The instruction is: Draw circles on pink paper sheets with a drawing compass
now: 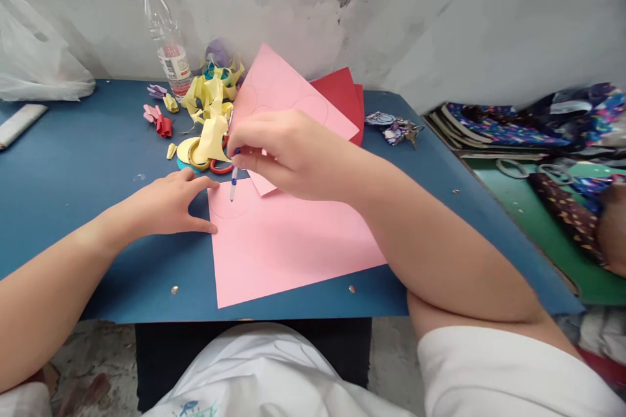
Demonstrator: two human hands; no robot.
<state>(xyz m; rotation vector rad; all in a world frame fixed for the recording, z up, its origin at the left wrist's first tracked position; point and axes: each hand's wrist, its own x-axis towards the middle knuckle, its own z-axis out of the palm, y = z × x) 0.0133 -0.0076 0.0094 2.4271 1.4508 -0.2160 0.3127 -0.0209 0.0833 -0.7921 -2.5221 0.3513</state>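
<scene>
In my right hand (288, 149) is a pen (234, 183), pinched near its top, its tip pointing down over a pink paper sheet (293, 241). A faint circle (229, 209) is drawn at that sheet's upper left corner, under the tip; whether the tip touches I cannot tell. My left hand (176, 205) rests with thumb and fingers spread at the sheet's left edge. Behind my right hand lies a second pink sheet (293, 87) with circles drawn on it. Partly hidden past the left fingertips are orange-handled scissors (220, 168) and a yellow tape roll (198, 154).
Yellow paper scraps (210, 94) pile beside a plastic bottle (169, 45). Small folded paper pieces (159, 120) lie left of them. Red paper (345, 94) and keys (398, 128) sit at the back right. A plastic bag (39, 51) stands far left on the blue table (98, 156).
</scene>
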